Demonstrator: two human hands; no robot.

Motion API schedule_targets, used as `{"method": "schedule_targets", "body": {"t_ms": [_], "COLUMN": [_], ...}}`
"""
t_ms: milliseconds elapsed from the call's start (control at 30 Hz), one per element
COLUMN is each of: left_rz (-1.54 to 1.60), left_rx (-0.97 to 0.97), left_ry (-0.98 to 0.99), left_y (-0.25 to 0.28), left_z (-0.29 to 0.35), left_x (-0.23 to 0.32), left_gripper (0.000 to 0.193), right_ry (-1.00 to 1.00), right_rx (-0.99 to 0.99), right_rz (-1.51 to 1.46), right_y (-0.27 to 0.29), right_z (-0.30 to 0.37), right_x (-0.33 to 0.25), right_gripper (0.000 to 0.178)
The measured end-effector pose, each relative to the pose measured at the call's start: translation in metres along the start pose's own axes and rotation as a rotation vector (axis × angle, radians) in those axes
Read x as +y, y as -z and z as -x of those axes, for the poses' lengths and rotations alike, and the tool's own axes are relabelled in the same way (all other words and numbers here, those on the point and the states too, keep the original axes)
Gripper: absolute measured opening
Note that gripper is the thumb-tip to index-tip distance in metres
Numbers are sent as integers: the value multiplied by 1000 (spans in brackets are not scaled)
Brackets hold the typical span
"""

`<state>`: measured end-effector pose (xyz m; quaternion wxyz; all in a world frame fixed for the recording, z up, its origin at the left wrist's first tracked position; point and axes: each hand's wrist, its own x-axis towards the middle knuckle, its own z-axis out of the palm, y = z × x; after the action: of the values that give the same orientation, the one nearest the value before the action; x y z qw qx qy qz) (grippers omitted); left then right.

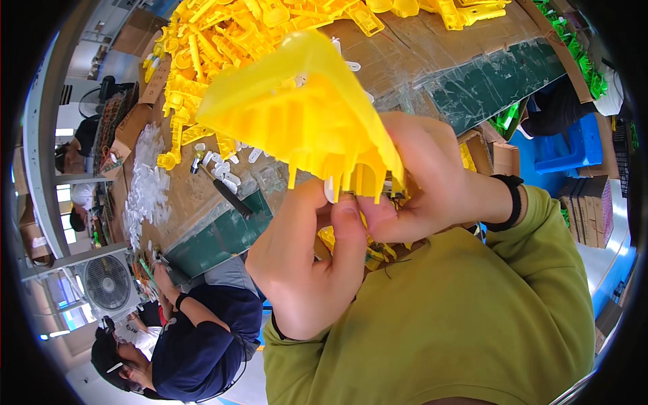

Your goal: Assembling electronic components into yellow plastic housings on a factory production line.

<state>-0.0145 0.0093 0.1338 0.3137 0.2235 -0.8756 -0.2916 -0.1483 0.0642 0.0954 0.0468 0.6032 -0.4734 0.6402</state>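
A large yellow plastic part (297, 121), ribbed and roughly triangular, is raised close in front of me above the table's near edge. My right hand (432, 182) is closed on its lower right side, with the thumb bent in under the ribs. Beneath the part, my left hand (304, 260) has its thumb and forefinger pinched at the lower prongs. A small white plastic piece (329, 190) shows between those left fingertips and touches or nearly touches the prongs. The two thumbs almost meet, and part of the right fingers is hidden behind the yellow part.
A heap of yellow plastic parts (223, 40) covers the far table. White pieces (228, 177) and a black-handled tool (233, 198) lie to the left, near clear plastic bits (147, 182). A co-worker (196, 337) sits at left. A blue stool (574, 145) stands at right.
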Motion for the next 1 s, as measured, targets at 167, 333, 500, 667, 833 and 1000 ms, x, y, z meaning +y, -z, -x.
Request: {"method": "schedule_targets", "body": {"t_ms": [167,333,500,667,833,1000], "left_rz": [89,173,343,188,46,-169], "left_rx": [30,4,1,61,94,140], "left_ry": [81,151,138,75,35,-119], "left_y": [-6,-11,-18,-10,-5,-4], "left_z": [-1,-6,-14,-3,5,8], "left_x": [-1,-2,-8,-11,-13,-12], "left_gripper": [5,4,7,14,17,19], "right_ry": [1,-25,-184,-521,-677,-751], "right_rx": [5,-34,-31,-139,-321,-376], "right_rz": [63,93,80,-322,-711,-751], "right_y": [1,2,8,23,31,27], "right_z": [3,5,7,5,6,2], "right_x": [3,4,9,0,-2,-3], "right_gripper": [38,39,40,37,52,62]}}
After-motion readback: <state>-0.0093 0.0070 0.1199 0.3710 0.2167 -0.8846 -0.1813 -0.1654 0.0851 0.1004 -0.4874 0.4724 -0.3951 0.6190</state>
